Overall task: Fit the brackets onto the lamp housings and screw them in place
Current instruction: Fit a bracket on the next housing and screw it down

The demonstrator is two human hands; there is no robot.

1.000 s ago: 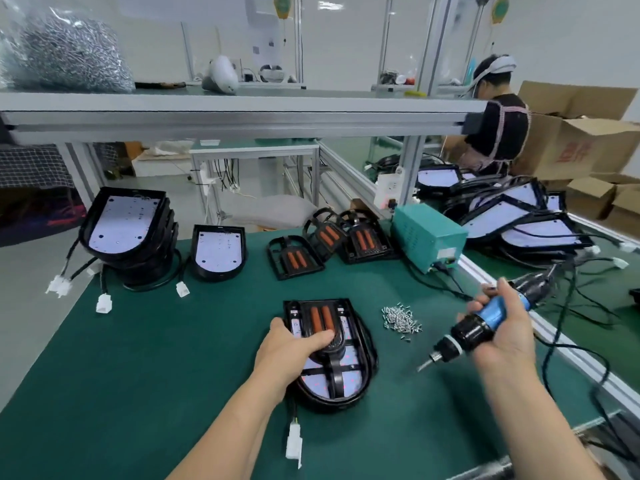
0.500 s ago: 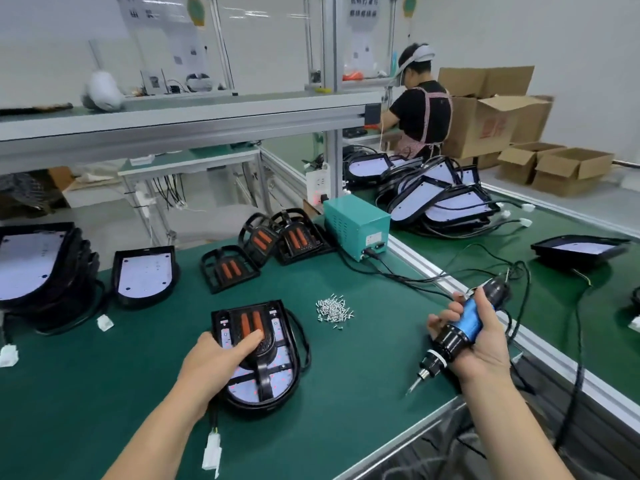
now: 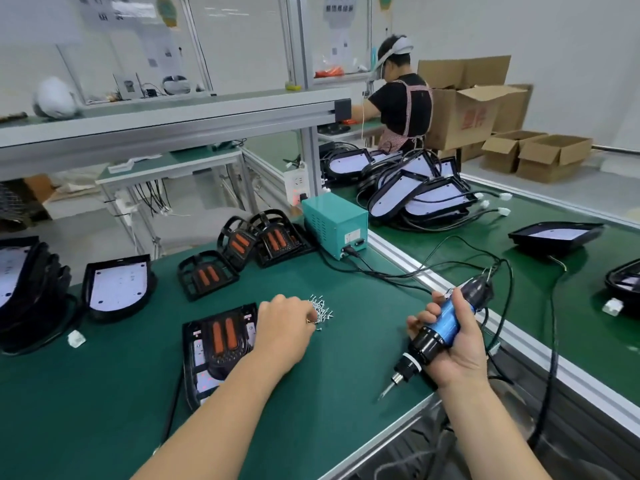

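The left hand [image 3: 282, 323] has quit the bracket [image 3: 221, 336] for the screw pile [image 3: 323, 308], fingers [image 3: 304, 313] curled, catch unclear, while the right hand [image 3: 453, 355] grips the electric screwdriver [image 3: 446, 320], so fastening looks next.

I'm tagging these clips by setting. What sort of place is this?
Likely a factory lamp assembly line: stacked lamp housings on green benches, a corded electric screwdriver in the right hand, cardboard cartons behind.

Left hand [image 3: 284, 327] off the lamp housing [image 3: 204, 379], now reaching into the screw pile [image 3: 322, 308]
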